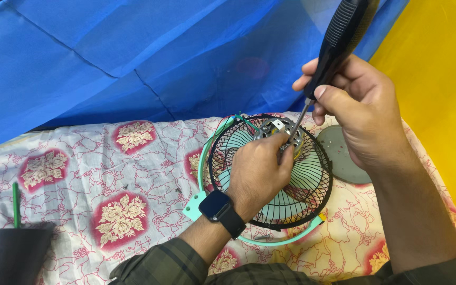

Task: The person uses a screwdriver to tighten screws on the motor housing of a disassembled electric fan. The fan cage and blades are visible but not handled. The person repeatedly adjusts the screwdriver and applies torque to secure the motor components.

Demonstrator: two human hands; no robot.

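Observation:
A small table fan lies on its back: a black wire grille (312,184) in a mint-green frame (202,158), with a metal motor (279,132) at its middle. My left hand (257,171), with a dark watch on the wrist, rests on the grille and grips the motor. My right hand (357,111) holds a black-handled screwdriver (339,37). Its shaft slants down and its tip touches the motor's top.
The fan lies on a white cloth with red floral patches (122,211). A grey round disc (341,155) sits just right of the grille. A blue sheet (133,58) hangs behind, a yellow surface (444,79) stands right. A black container (6,253) with a green stick (16,203) is at lower left.

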